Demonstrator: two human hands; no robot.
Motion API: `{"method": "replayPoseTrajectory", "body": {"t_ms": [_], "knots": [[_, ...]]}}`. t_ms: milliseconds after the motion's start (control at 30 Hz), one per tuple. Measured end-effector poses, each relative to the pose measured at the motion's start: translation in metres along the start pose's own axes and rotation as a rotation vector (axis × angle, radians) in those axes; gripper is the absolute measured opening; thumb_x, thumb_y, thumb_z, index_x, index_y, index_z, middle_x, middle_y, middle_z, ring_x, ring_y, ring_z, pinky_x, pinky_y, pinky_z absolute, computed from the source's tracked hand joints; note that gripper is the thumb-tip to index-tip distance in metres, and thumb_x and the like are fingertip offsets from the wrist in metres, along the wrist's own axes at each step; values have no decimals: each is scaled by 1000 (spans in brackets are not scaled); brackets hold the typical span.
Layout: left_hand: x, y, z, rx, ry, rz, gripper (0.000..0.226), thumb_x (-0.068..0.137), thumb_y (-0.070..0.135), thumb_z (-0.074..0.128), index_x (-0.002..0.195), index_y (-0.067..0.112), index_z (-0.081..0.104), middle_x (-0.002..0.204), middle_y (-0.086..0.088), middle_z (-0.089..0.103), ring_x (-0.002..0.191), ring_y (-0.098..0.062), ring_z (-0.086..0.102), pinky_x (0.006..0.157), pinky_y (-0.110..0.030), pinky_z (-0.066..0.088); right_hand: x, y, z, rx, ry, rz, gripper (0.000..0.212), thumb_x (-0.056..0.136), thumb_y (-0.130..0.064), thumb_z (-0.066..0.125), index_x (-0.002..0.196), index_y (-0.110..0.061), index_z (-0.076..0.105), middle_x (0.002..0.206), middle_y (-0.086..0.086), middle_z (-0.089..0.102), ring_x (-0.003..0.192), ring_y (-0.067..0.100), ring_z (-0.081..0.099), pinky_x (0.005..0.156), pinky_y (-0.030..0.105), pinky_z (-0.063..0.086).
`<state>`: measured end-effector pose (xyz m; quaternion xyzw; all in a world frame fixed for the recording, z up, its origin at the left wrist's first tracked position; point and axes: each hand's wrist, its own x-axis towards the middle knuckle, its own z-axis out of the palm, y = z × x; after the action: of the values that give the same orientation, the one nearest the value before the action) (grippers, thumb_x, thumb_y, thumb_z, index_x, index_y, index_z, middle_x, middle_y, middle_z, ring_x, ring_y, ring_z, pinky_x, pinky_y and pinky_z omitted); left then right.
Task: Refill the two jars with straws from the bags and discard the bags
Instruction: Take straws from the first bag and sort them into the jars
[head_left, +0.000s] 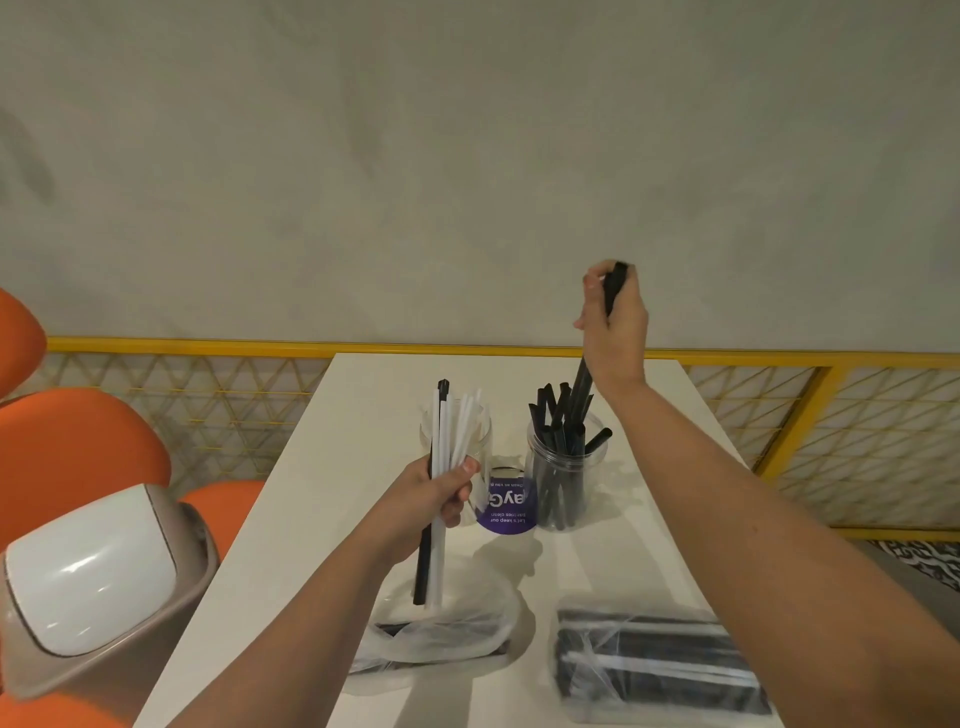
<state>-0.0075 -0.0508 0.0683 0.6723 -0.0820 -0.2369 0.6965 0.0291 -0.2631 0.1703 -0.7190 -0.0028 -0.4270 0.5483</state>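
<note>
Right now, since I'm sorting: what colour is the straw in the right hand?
Black; the straw shows best in the head view.

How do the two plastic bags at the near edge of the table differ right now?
The left bag is open, crumpled and nearly empty; the right bag lies flat and packed full. The left bag holds only a few dark straws; the right bag is dense with black straws. Both are clear plastic on the white table.

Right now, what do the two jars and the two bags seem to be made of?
Right jar: clear glossy plastic, probably; black straws show through its wall. Left jar: looks alike, partly hidden by the left hand. Left bag and right bag: thin clear plastic film, crinkled, white glints.
</note>
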Motion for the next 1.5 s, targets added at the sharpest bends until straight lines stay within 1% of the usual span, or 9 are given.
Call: {"method": "replayPoseTrajectory", "body": {"t_ms": [300, 400, 500, 667, 733, 1000, 1233, 1367, 1500], "knots": [[-2, 8, 2, -71, -45, 7, 23, 96, 29, 47, 98, 8, 58, 60, 0, 45, 50, -11, 35, 51, -22, 34, -40, 63, -2, -288, -250, 333, 19, 93, -26, 54, 101, -11, 46, 89, 5, 53, 81, 15, 51, 69, 23, 39], [-3, 9, 2, -83, -55, 12, 25, 97, 30, 44, 99, 8, 56, 61, -1, 45, 50, -11, 35, 52, -23, 35, -40, 49, 0, -433, -135, 148, 33, 90, -23, 59, 118, -7, 50, 114, 11, 51, 104, 19, 47, 86, 19, 33], [-3, 9, 5, -109, -68, 21, 26, 97, 32, 43, 99, 9, 55, 59, -1, 46, 48, -10, 34, 50, -22, 36, -52, 12, 16, -300, -125, -15, 31, 90, -19, 59, 117, -5, 52, 110, 5, 49, 98, 13, 48, 79, 10, 34], [-7, 13, 13, -140, -96, 40, 25, 99, 30, 40, 95, 9, 54, 58, -3, 52, 43, -8, 35, 47, -21, 35, -89, -22, 42, -93, -718, 603, 33, 92, -34, 53, 117, -11, 56, 105, 7, 61, 91, 14, 59, 76, 18, 53], [-10, 15, 12, -146, -97, 25, 27, 99, 30, 40, 89, 8, 53, 60, -4, 53, 43, -9, 36, 48, -22, 36, -96, -20, 46, -1, -772, 778, 33, 95, -34, 48, 114, -9, 60, 109, 12, 67, 96, 22, 64, 81, 28, 52], [-12, 13, 1, -173, -44, 36, 22, 98, 22, 44, 106, 13, 62, 84, -15, 71, 54, -17, 55, 55, -26, 48, -101, -21, 56, 19, -623, 826, 31, 100, -28, 38, 109, -5, 58, 91, 8, 67, 74, 18, 64, 55, 21, 51], [-5, 8, -22, -221, 114, -21, 27, 99, 15, 43, 101, 0, 65, 92, -17, 72, 86, -30, 71, 81, -36, 58, -63, -29, 60, 250, -246, 768, 16, 101, -19, 36, 106, -8, 46, 71, 4, 58, 59, 14, 62, 61, 22, 55], [-1, 7, -37, -286, 259, -10, 22, 98, 11, 43, 97, 0, 62, 78, -10, 73, 64, -19, 70, 59, -25, 59, -36, -33, 59, 206, -64, 510, 19, 102, -19, 32, 95, -12, 47, 68, 3, 56, 55, 11, 58, 56, 16, 48], [2, 4, -45, -318, 325, 22, 20, 98, 12, 43, 93, 2, 59, 49, 2, 49, 36, -7, 33, 36, -17, 29, -25, -31, 68, 220, 12, 342, 23, 102, -18, 30, 83, -23, 41, 71, -1, 53, 63, 12, 60, 60, 13, 47]]}}
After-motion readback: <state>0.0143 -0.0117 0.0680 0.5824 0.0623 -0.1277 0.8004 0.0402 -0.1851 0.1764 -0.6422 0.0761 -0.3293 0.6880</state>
